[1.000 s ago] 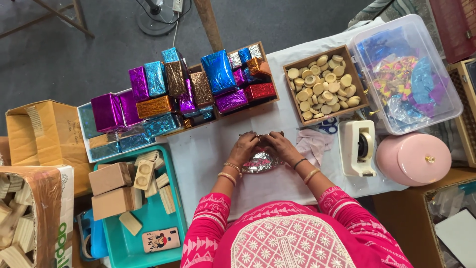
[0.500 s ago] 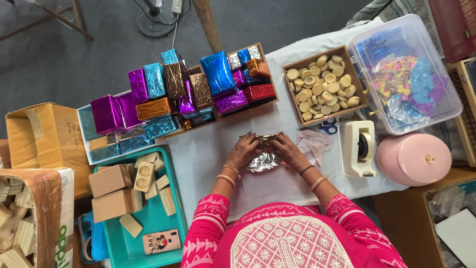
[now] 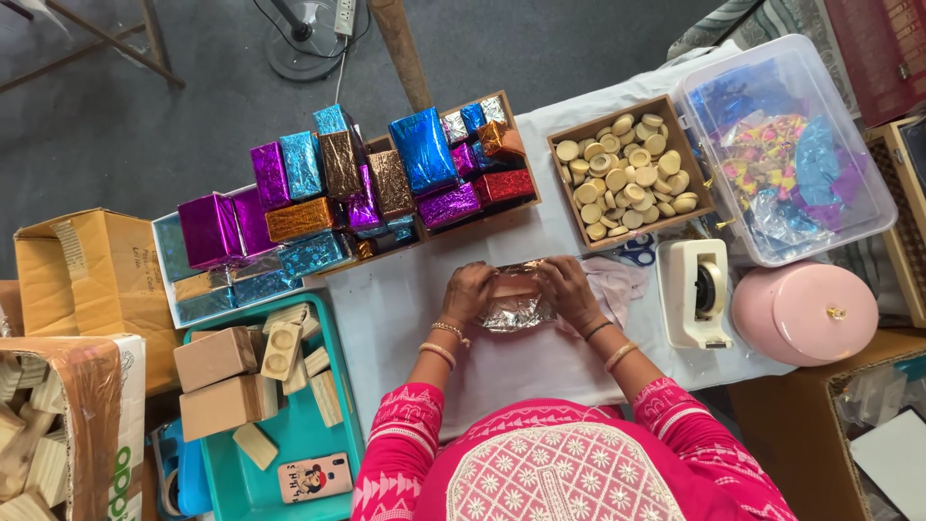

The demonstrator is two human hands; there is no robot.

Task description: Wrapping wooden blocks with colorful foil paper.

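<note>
My left hand [image 3: 469, 290] and my right hand [image 3: 571, 291] both grip a small box half wrapped in shiny silver foil [image 3: 516, 305] on the white table [image 3: 395, 309]. The hands press the foil from its two sides, and a pinkish face of the box shows between them. Bangles ring both wrists, above pink sleeves.
Foil-wrapped boxes in purple, blue, copper and red [image 3: 338, 188] fill trays at the back. A wooden box of round wooden pieces [image 3: 632, 174], a clear tub of foil scraps [image 3: 786, 154], a tape dispenser [image 3: 696, 292], scissors [image 3: 632, 253], a pink round tin [image 3: 805, 312] and a teal tray of wooden blocks [image 3: 289, 425] surround me.
The foil-wrapped box has shifted slightly toward the back and right on the table, and my fingers have folded more foil over it.
</note>
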